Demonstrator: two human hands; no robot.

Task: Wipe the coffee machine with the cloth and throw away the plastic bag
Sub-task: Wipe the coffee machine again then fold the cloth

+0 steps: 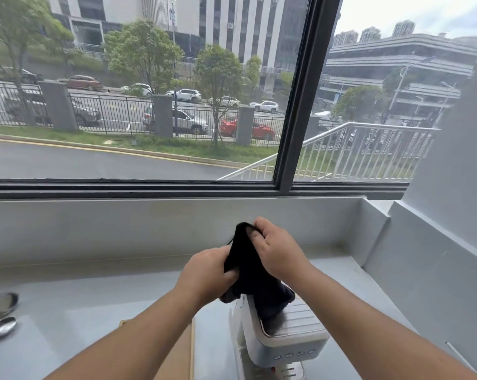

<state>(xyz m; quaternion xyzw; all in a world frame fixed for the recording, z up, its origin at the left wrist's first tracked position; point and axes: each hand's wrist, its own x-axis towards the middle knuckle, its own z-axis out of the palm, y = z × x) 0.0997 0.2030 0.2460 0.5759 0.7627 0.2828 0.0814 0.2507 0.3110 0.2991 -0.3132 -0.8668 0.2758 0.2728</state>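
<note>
Nearest the camera, two bare forearms reach in from the bottom edge and meet over the middle of the pale grey surface (pixel 75 305). Below them, at the near edge, stands the white coffee machine (pixel 280 334), seen from above: a ribbed top plate, a row of small oval buttons along its front face and a red dot lower down. Just to its left lies a flat tan board (pixel 184 349), partly hidden under the left forearm.

The black cloth (pixel 248 270) hangs between the hands, and its lower end drapes onto the top plate of the coffee machine, touching it. The left hand (pixel 207 278) is closed around the cloth's lower left part, fingers curled into the fabric. The right hand (pixel 275 249) is higher, fist closed on the cloth's upper end, with fabric bunched over the fingertips.

At the surface's left edge lie two shiny metal spoons (pixel 3 314), well apart from the machine. At the near right corner a thin white stick-like object (pixel 455 352) lies on the surface; what it is cannot be told.

Farther back, a low grey upstand runs along the far edge, and above it a dark-framed window (pixel 300 105) shows a road, a fence, parked cars, trees and tall buildings.
</note>
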